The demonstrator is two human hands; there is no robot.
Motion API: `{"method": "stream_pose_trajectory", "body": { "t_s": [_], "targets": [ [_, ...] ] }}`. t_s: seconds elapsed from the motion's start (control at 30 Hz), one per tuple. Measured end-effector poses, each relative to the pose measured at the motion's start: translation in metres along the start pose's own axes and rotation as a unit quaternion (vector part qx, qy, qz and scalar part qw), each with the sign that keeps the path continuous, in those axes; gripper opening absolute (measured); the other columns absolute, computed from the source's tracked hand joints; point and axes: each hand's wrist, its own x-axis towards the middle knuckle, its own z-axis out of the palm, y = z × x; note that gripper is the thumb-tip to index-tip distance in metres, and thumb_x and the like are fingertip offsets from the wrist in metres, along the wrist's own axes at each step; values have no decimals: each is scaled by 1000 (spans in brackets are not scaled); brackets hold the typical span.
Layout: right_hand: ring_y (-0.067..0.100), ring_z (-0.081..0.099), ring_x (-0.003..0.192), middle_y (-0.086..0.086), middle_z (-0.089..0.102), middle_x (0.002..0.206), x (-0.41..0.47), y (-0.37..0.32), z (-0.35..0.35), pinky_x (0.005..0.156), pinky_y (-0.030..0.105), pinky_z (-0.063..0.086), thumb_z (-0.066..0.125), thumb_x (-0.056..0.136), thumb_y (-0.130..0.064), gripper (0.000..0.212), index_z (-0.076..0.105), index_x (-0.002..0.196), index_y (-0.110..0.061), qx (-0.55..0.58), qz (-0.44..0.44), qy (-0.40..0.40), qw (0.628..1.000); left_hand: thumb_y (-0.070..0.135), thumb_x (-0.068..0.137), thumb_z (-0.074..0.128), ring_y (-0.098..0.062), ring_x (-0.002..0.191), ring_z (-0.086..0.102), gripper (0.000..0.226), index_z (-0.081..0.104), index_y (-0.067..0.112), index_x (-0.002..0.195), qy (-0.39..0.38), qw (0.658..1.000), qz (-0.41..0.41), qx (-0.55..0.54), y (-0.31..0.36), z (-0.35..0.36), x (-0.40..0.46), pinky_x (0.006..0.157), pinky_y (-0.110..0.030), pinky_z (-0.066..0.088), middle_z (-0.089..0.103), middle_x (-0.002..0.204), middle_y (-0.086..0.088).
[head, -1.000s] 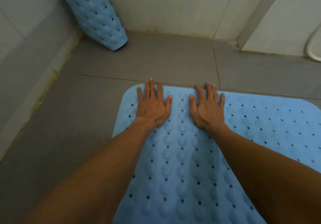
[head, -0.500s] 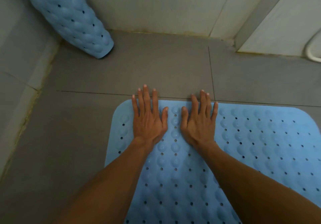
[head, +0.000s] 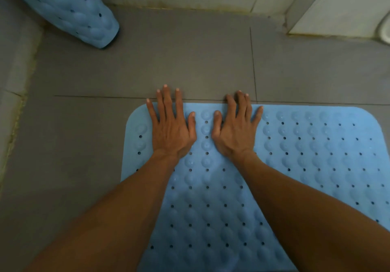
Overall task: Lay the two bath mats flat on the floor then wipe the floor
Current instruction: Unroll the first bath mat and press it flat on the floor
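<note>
Grey tiled floor [head: 190,65]: left hand [head: 171,132] and right hand [head: 234,132], fingers spread flat, press one mat [head: 316,155]; damp tile could let it slide while rolled mat [head: 69,8] waits.

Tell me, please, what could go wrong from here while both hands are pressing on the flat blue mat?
1. The left hand and right hand press only near the flat mat's far edge, fingertips overhanging onto the floor; other parts may not be seated.
2. The rolled mat leans in the corner, not yet laid out, and could tip over.
</note>
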Motion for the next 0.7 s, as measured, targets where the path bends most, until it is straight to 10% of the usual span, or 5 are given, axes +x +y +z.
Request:
{"method": "stream_pose_trajectory", "body": {
  "t_s": [0.37, 0.7],
  "targets": [
    [24, 31, 144, 12, 35, 155, -17, 23, -15, 120, 41, 25, 52, 95, -35, 49, 50, 137, -11, 304, -38, 50, 950, 37, 102, 25, -44, 145, 12, 62, 17, -1, 150, 44, 998, 0, 45, 10, 1, -13, 119, -55, 5, 15, 156, -29],
    [20, 1, 154, 4, 8, 167, -65, 234, -70, 125, 40, -6, 19, 98, -50, 67, 26, 156, -18, 15, -35, 1, 999, 45, 100, 20, -34, 149, 1, 70, 12, -1, 151, 12, 996, 54, -64, 182, 33, -75, 122, -46, 0, 5, 160, -22]
  ]
}}
